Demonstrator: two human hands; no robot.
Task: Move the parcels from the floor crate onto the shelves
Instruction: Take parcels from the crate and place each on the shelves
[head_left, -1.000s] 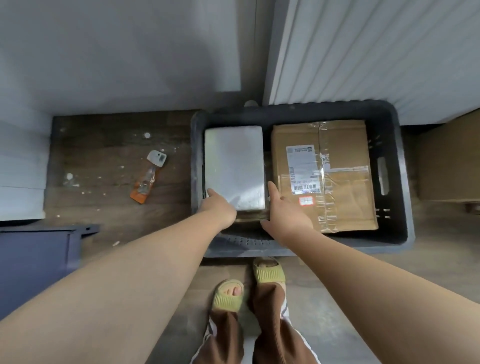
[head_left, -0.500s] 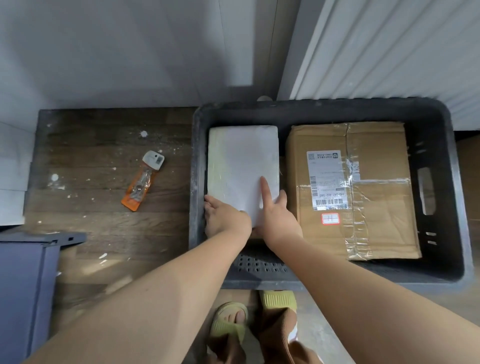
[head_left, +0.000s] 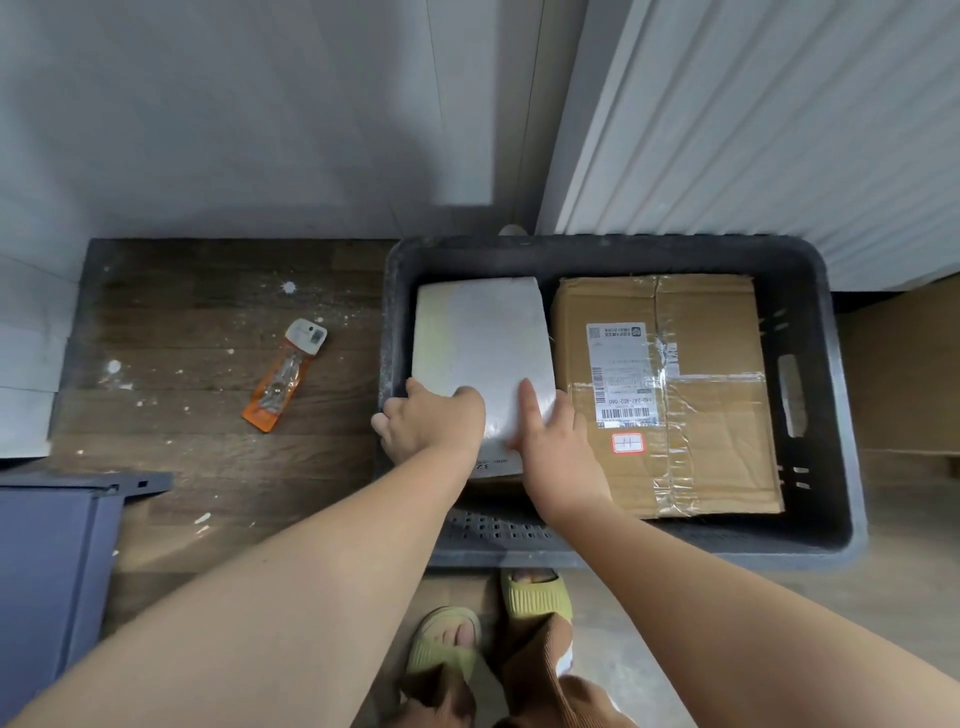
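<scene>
A dark plastic floor crate (head_left: 821, 364) holds two parcels side by side. The white flat parcel (head_left: 483, 332) lies in its left half, its near end raised and tilted. My left hand (head_left: 431, 421) grips that parcel's near left corner, fingers curled under the edge. My right hand (head_left: 556, 441) lies on its near right part with the index finger stretched flat across the top. A brown taped cardboard box (head_left: 691, 447) with a shipping label fills the crate's right half. Another brown parcel shows just under the white one's near edge.
An orange packet (head_left: 283, 384) lies on the dark wooden floor left of the crate. A blue-grey bin (head_left: 57, 545) stands at the left edge. White wall panels rise behind the crate. My feet in yellow-green sandals (head_left: 535, 597) stand before the crate.
Both hands have closed in on the white parcel's near end, and that end has lifted and tilted. The camera has come nearer to the crate.
</scene>
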